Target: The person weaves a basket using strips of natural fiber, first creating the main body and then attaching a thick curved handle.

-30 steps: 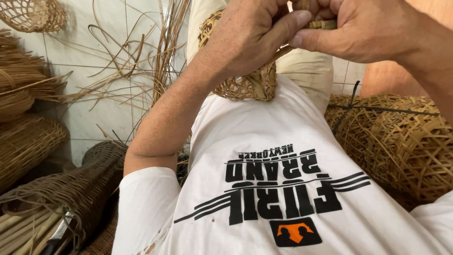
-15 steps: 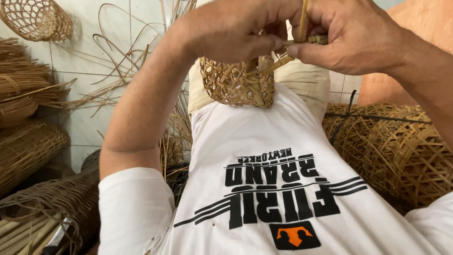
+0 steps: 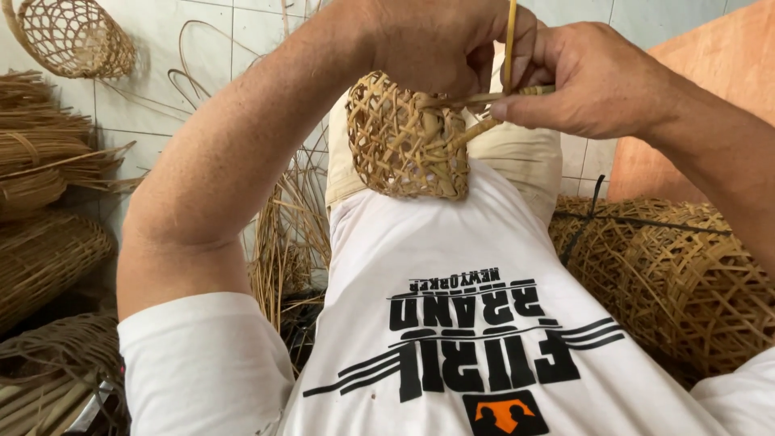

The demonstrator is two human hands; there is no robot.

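Note:
A small open-weave rattan basket (image 3: 404, 141) rests against my chest above a white printed shirt. My left hand (image 3: 440, 40) grips its upper rim from above, fingers curled over the edge. My right hand (image 3: 585, 77) pinches a thin cane strip (image 3: 510, 36) that stands up from the rim, with a second strand running sideways under the thumb. Both hands meet at the basket's top right edge. Part of the rim is hidden behind my left fingers.
A round woven basket (image 3: 77, 36) hangs on the tiled wall at top left. Bundles of cane and stacked woven pieces (image 3: 40, 242) fill the left side. Loose strands (image 3: 291, 234) stand by my left arm. A large woven basket (image 3: 678, 274) sits at the right below an orange board (image 3: 694, 56).
The view has tilted down, so the small basket and both hands sit lower and closer. My right hand now pinches the upright strip at the rim; my left arm swung more upright.

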